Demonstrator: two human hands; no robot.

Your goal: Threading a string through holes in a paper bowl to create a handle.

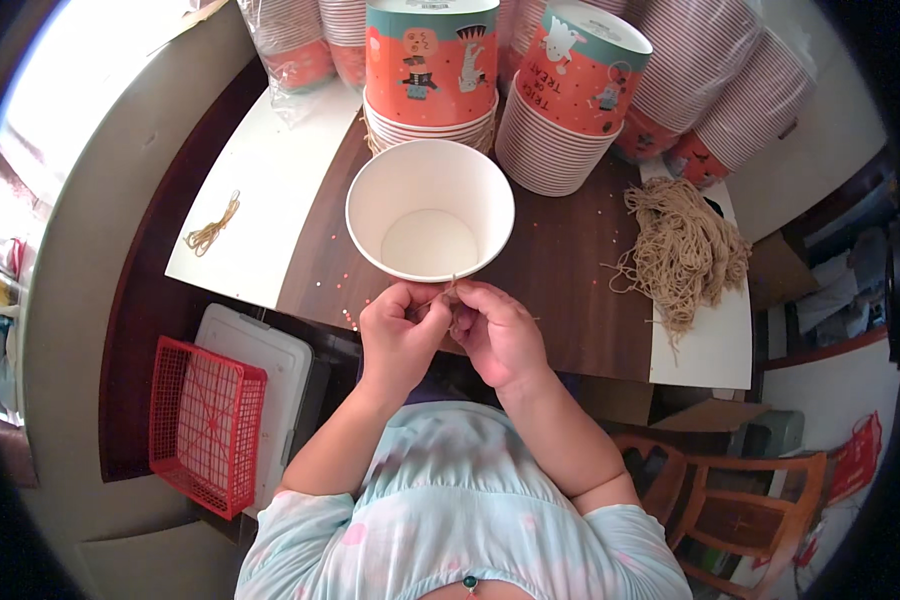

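A white paper bucket (pixel 430 205) stands upright on the brown table, its bare inside facing me. At its near rim, my left hand (pixel 402 330) and my right hand (pixel 497 333) meet with their fingers closed. Between them runs a thin piece of tan twine (pixel 453 287), which reaches up to the bucket's rim. Both hands pinch the twine; the fingers hide most of it and the near wall of the bucket. A large tangled heap of twine (pixel 685 250) lies to the right, and a small looped bundle of twine (pixel 213 225) on the left.
Nested orange and teal buckets (pixel 431 70) stand upside down behind, beside a second leaning stack (pixel 575 90). More stacks in clear plastic (pixel 705 70) fill the back right. Below the table's left side are a red basket (pixel 208 425) and a grey lidded box (pixel 270 370); a wooden chair (pixel 745 510) stands lower right.
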